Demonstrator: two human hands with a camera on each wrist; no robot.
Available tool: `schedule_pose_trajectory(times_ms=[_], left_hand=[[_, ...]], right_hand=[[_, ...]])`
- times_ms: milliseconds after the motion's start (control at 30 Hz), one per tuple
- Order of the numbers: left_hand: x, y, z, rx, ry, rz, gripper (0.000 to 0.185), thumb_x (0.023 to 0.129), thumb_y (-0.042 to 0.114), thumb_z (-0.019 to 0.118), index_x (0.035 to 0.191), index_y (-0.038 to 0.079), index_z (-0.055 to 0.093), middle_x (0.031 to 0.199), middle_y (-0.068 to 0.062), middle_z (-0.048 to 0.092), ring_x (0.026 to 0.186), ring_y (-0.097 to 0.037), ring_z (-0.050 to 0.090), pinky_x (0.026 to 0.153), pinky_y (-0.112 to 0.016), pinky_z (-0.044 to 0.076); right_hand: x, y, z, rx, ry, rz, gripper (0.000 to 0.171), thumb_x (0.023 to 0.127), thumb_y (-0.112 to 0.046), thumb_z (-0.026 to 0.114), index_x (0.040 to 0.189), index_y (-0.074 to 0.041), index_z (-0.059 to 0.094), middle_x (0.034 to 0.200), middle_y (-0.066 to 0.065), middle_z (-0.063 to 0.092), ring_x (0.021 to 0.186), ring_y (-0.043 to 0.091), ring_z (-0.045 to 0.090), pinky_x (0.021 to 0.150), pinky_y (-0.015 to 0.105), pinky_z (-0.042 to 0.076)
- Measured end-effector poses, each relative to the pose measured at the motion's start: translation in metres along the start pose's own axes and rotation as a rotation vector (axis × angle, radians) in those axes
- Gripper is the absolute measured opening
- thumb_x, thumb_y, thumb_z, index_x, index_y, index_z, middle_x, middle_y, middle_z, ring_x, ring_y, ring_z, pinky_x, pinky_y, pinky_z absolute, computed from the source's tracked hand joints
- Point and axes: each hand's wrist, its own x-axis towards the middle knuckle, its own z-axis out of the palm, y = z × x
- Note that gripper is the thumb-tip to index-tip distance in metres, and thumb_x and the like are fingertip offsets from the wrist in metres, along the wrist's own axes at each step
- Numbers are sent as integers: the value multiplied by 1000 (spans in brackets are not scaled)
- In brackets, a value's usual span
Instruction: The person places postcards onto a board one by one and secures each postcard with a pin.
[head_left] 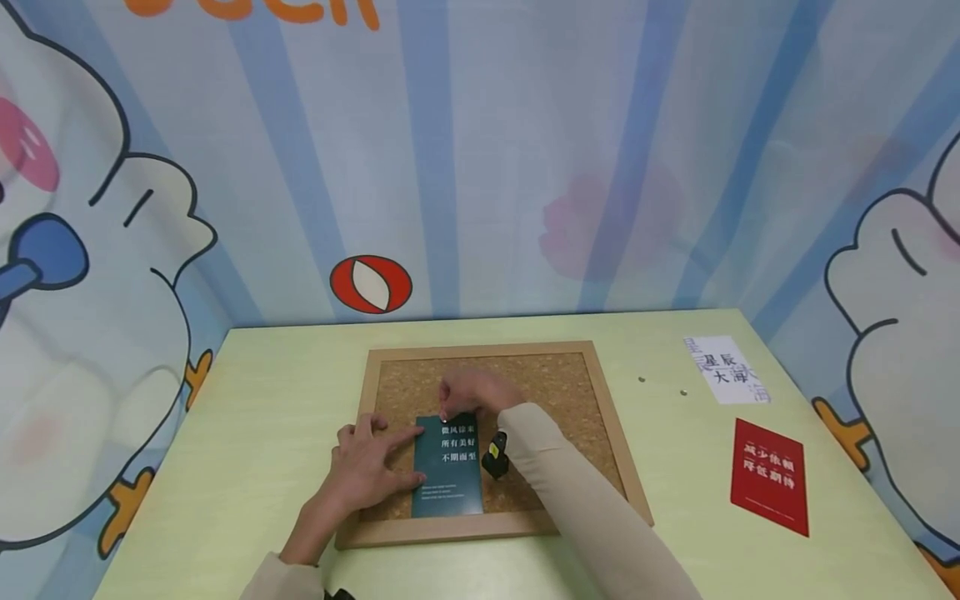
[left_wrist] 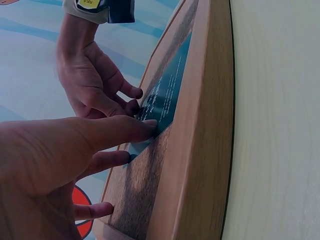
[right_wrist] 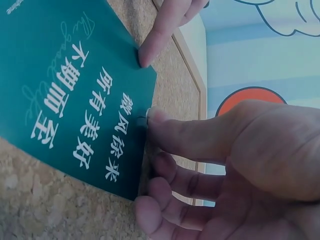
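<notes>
Cork board: wood-framed cork board point(head_left: 577, 400) lies flat on the pale green table point(head_left: 262, 392), right in front of the person.
Card: dark teal card point(head_left: 447, 467) with white lettering sits on the cork, in the lower left part of the board, its bottom edge just beside the frame.
Left hand: left hand point(head_left: 367, 467) is spread out, fingers straight, with fingertips point(left_wrist: 147, 123) pressing on the card's left edge. Nothing is gripped, it's just pinning the card flat.
Right hand: right hand point(head_left: 472, 392) is at the card's top edge, with the thumb and fingers bunched together and the thumb tip point(right_wrist: 155, 116) right on the top edge near the middle. Looks like a pinch on something tiny (a pushpin, I'd guess, but it's too small to actually make out).
Step in hand: my read is the card is being fixed to the cork at its top edge, one hand steadying and the other pressing.
Next move: probably calls for a straight push down into the cork while the left hand stops the card sliding.
Spare bits: two small round things point(head_left: 662, 384), maybe pins, lie on the table well right of the board, near a white slip point(head_left: 723, 367) and a red card point(head_left: 772, 475).
</notes>
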Motion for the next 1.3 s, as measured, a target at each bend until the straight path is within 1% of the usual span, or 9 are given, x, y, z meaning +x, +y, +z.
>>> schedule_pose_trajectory(times_ms=[167, 367, 567, 1067, 1300], left_hand=[[0, 0, 0, -5, 1, -4, 66, 82, 44, 87, 141, 24, 67, 136, -20, 40, 120, -53, 34, 86, -62, 39], [0, -1, 1, -8, 10, 0, 66, 81, 43, 88, 140, 24, 67, 135, -20, 41, 119, -53, 34, 85, -62, 39], [-1, 1, 0, -11, 13, 1, 66, 81, 43, 88, 140, 24, 67, 135, -20, 41, 120, -54, 34, 85, -63, 39], [-1, 0, 0, -12, 17, 4, 66, 81, 43, 88, 140, 23, 68, 136, -20, 41, 119, -53, 35, 84, -61, 39], [-1, -1, 2, -19, 14, -4, 64, 83, 41, 87, 140, 22, 67, 137, -20, 40, 121, -53, 33, 88, -63, 38]], right_hand=[[0, -1, -2, 12, -16, 28, 14, 97, -17, 75, 85, -14, 68, 78, -2, 61, 68, 12, 55, 57, 28, 46], [1, -1, -2, -31, -20, 14, 19, 97, -19, 75, 81, -15, 66, 74, -3, 58, 64, 11, 53, 55, 27, 47], [3, -1, -2, -36, -27, 16, 23, 97, -19, 75, 77, -15, 65, 72, -4, 56, 63, 11, 52, 54, 27, 46], [4, -3, -6, -27, -53, 29, 23, 97, -18, 75, 76, -15, 64, 72, -3, 56, 65, 12, 54, 56, 26, 48], [4, -3, -2, -60, -14, 47, 21, 95, -21, 78, 78, -15, 68, 76, 0, 66, 66, 13, 59, 54, 27, 47]])
